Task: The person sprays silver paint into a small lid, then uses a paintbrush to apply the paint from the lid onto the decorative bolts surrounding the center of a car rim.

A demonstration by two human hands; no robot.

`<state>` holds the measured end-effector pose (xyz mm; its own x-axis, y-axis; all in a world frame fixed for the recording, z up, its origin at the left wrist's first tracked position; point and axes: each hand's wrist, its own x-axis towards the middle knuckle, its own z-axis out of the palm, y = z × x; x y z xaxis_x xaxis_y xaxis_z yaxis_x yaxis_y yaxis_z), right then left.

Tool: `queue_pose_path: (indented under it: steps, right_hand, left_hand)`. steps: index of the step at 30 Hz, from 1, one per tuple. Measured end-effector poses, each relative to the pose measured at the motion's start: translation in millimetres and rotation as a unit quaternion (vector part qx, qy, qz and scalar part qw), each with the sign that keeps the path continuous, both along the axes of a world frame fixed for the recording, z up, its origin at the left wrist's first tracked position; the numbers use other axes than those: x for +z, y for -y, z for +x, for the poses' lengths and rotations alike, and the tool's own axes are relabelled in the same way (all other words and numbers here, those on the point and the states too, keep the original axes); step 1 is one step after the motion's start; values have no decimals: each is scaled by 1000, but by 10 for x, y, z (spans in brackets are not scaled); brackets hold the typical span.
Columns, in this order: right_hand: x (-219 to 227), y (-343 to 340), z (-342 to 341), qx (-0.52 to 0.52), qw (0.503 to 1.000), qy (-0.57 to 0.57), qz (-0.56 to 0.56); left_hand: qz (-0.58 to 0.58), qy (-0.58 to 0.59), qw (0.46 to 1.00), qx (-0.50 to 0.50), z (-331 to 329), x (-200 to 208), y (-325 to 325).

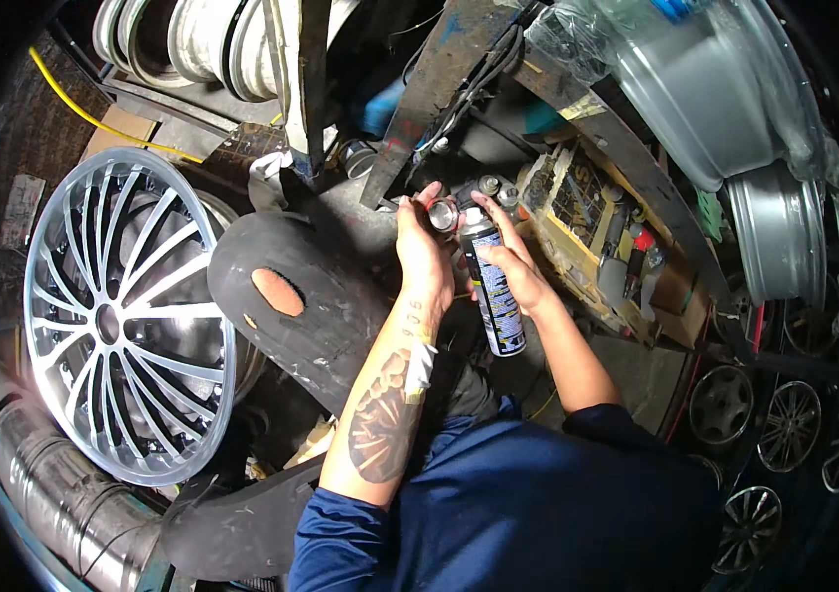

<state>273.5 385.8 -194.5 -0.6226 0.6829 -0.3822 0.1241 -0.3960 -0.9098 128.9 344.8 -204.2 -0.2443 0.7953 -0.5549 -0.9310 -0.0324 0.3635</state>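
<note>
In my right hand (518,268) is a blue aerosol can (500,308), tilted, its white nozzle end toward my left hand. The fingers wrap round the can near its top. My left hand (423,242) holds up a small round silver piece (443,215) close to the nozzle. Its exact kind is too small to tell. Part of my left fingers is hidden behind the piece. To my left stands a large multi-spoke wheel rim (109,324), silver and black, apart from both hands.
A wooden box (587,222) of tools and cans stands beyond my right hand. Plastic-wrapped rims (705,89) are at the far right, more rims (207,39) at the far left. A yellow hose (94,120) runs at the left. My knee (291,286) is beside my left arm.
</note>
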Motion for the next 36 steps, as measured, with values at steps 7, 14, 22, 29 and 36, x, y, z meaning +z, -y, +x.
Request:
queue_pose_path:
  steps: [7,14,22,29,36]
  right_hand:
    - [-85,-5,-109,12,991,-37,129]
    - [-16,6,-203,38,977,52,202]
    - [92,0,-310,48,960,115,250]
    - [82,11,-329,43,953,148,262]
    - [91,36,-350,35,944,160,285]
  left_hand:
    - [10,5,1000,28,8,-12,-9]
    - [26,-7,999,40,14,-101,-20]
    - [26,7,999,45,24,-102,-18]
    - [17,-21,998,53,40,-143,-50]
    - [17,-11,999,42,43,-77,-29]
